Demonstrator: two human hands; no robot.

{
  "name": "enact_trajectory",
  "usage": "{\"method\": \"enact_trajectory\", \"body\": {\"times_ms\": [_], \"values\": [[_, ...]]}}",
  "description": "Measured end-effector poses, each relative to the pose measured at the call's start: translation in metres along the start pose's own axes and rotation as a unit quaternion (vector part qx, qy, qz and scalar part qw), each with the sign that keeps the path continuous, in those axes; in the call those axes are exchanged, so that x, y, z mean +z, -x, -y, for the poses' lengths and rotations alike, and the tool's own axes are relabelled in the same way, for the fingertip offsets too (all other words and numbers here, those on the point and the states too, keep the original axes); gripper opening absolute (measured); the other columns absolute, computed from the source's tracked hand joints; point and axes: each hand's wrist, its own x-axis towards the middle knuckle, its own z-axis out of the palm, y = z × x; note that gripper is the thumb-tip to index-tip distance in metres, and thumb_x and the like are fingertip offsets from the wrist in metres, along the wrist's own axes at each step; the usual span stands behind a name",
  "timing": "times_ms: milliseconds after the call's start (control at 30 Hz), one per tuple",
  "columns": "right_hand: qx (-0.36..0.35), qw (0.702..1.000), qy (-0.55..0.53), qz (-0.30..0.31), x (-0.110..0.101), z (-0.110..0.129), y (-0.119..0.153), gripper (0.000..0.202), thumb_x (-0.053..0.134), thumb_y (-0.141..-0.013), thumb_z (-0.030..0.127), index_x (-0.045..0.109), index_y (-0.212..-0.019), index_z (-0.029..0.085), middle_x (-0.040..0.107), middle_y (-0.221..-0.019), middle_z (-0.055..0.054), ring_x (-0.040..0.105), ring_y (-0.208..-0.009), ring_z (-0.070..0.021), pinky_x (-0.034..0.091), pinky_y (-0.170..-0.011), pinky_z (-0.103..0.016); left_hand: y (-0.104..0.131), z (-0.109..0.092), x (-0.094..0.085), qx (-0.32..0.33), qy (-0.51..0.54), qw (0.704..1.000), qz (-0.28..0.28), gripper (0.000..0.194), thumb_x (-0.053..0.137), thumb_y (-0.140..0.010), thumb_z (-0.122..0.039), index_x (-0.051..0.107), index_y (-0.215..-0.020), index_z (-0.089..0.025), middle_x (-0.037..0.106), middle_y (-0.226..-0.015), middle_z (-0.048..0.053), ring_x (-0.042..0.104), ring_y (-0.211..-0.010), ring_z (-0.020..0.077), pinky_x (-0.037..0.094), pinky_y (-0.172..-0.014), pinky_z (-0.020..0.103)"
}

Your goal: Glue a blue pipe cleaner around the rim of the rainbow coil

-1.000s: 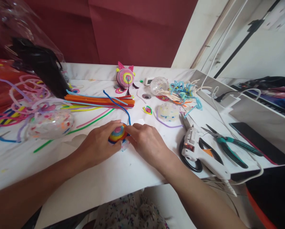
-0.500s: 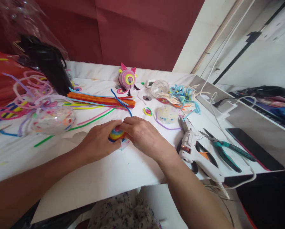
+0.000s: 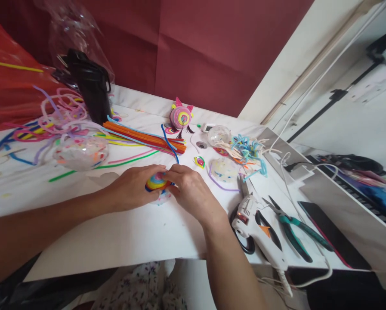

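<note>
While the left fingers point(image 3: 150, 196) cup the striped ball point(image 3: 155, 181), the right fingers point(image 3: 172, 176) pinch the blue pipe cleaner point(image 3: 171, 145), the small display point(image 3: 208, 128) beyond unreadable.

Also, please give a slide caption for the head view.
Left hand and right hand hold a colourful coil, glue gun and pliers lying nearby.

One striped coil point(image 3: 156, 181) and one blue stem point(image 3: 170, 144) are at the fingers point(image 3: 177, 172). Beyond them, three clear speckled forms point(image 3: 81, 153) lie, one leftward and two rightward, with one black bottle point(image 3: 91, 86) and one eared ornament point(image 3: 180, 117). Right of the fingers are one glue gun point(image 3: 259, 230), one pair of pliers point(image 3: 291, 226) and one pair of scissors point(image 3: 249, 245).
</note>
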Motion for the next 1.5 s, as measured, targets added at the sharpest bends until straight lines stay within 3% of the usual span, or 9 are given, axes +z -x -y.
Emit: {"method": "enact_trajectory", "body": {"times_ms": [433, 600, 767, 900, 1100, 1333, 1500], "values": [[0.02, 0.999, -0.03, -0.01, 0.0, 0.002, 0.002, 0.04, 0.069, -0.101, -0.004, 0.088, -0.128, 0.017, 0.082, -0.118, -0.013, 0.076, -0.104, -0.0243, 0.056, -0.091, -0.034, 0.0, 0.011, 0.009, -0.001, -0.011, 1.0, -0.018, 0.064, 0.059, -0.081, -0.038, 0.069, -0.143, -0.024, 0.081, -0.146, 0.006, 0.076, -0.132, 0.0343, 0.056, -0.112, 0.044], [0.022, 0.999, -0.038, -0.01, 0.002, 0.004, 0.003, 0.037, 0.072, -0.1, -0.003, 0.088, -0.126, 0.016, 0.081, -0.118, -0.014, 0.075, -0.104, -0.0254, 0.057, -0.094, -0.035, -0.001, 0.02, 0.006, 0.002, -0.017, 1.0, -0.011, 0.061, 0.066, -0.08, -0.042, 0.072, -0.14, -0.032, 0.083, -0.142, 0.002, 0.077, -0.127, 0.0357, 0.059, -0.103, 0.042], [0.031, 0.997, -0.069, -0.027, 0.003, 0.007, 0.001, 0.038, 0.077, -0.093, -0.006, 0.09, -0.12, 0.018, 0.08, -0.112, -0.011, 0.074, -0.096, -0.0232, 0.058, -0.091, -0.036, 0.002, 0.012, -0.004, -0.003, -0.016, 1.0, 0.027, 0.059, 0.065, -0.082, -0.037, 0.071, -0.14, -0.03, 0.084, -0.136, 0.002, 0.078, -0.122, 0.0329, 0.057, -0.097, 0.039], [0.049, 0.993, -0.096, -0.04, 0.004, 0.006, 0.0, 0.041, 0.082, -0.085, -0.01, 0.089, -0.117, 0.016, 0.078, -0.107, -0.009, 0.073, -0.091, -0.0216, 0.058, -0.088, -0.036, 0.003, 0.007, -0.005, -0.007, -0.015, 1.0, 0.023, 0.059, 0.066, -0.08, -0.038, 0.07, -0.138, -0.029, 0.085, -0.132, 0.001, 0.079, -0.117, 0.0316, 0.055, -0.096, 0.038], [0.039, 0.987, -0.141, -0.059, 0.006, -0.001, 0.003, 0.047, 0.082, -0.077, -0.015, 0.088, -0.108, 0.019, 0.078, -0.107, -0.006, 0.074, -0.092, -0.0211, 0.059, -0.088, -0.036, 0.003, 0.009, -0.004, -0.003, -0.013, 1.0, 0.026, 0.059, 0.064, -0.084, -0.044, 0.07, -0.142, -0.032, 0.083, -0.137, 0.001, 0.078, -0.124, 0.0343, 0.057, -0.099, 0.041], [0.013, 0.985, -0.144, -0.098, 0.016, -0.005, 0.005, 0.039, 0.081, -0.081, -0.01, 0.085, -0.104, 0.022, 0.076, -0.103, -0.004, 0.072, -0.088, -0.0196, 0.058, -0.084, -0.034, 0.006, 0.007, -0.004, -0.002, -0.01, 1.0, 0.016, 0.059, 0.067, -0.086, -0.04, 0.069, -0.145, -0.03, 0.082, -0.142, 0.0, 0.077, -0.129, 0.0341, 0.057, -0.106, 0.04], [0.03, 0.987, -0.125, -0.093, 0.017, -0.001, 0.005, 0.04, 0.081, -0.08, -0.01, 0.084, -0.107, 0.019, 0.075, -0.103, -0.005, 0.071, -0.088, -0.0205, 0.057, -0.083, -0.034, 0.007, 0.009, -0.002, -0.003, -0.005, 1.0, 0.014, 0.06, 0.065, -0.086, -0.036, 0.068, -0.146, -0.028, 0.08, -0.146, 0.002, 0.076, -0.132, 0.0349, 0.056, -0.11, 0.042]]}}
